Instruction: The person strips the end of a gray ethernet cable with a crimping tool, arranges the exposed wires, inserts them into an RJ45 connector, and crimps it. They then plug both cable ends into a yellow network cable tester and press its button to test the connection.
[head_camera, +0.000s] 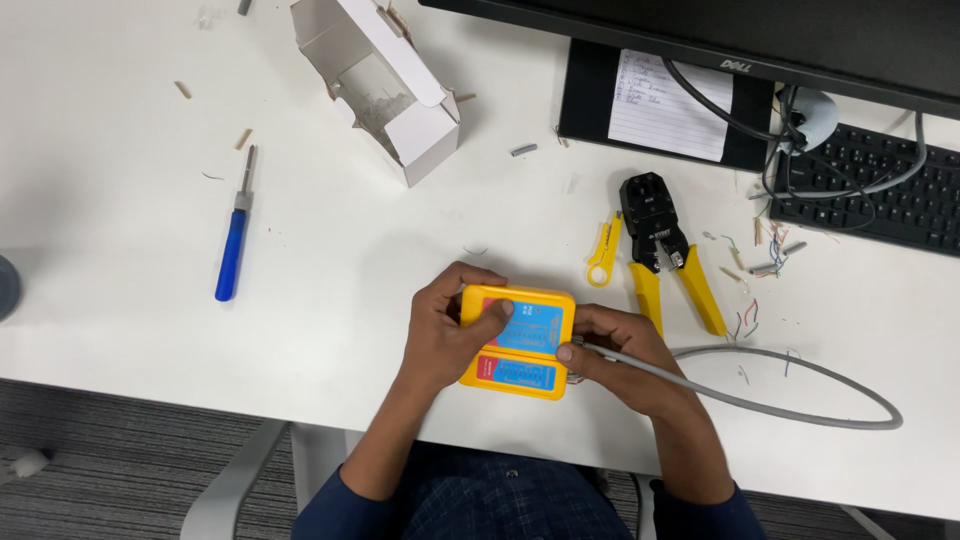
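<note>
The left hand (448, 335) grips a yellow tester (518, 342) near the front edge of the white desk (120, 300), fingers wrapped round its left side and thumb pressed on its blue face; the right hand (622, 358) clasps the tester's right side, fingers pinched on the end of a grey cable (790, 410) where it meets the box; the cable loops off to the right across the desk and back; just behind the hands lie a crimper (662, 245) with yellow handles and a small yellow stripper (605, 252), close together; coloured wire scraps (755, 315) are scattered to their right; a blue-handled tool (232, 250) lies well to the left; an open white carton (385, 85) sits further back; a keyboard (880, 195) and a monitor stand with a lined note (665, 105) are at the rear right.
</note>
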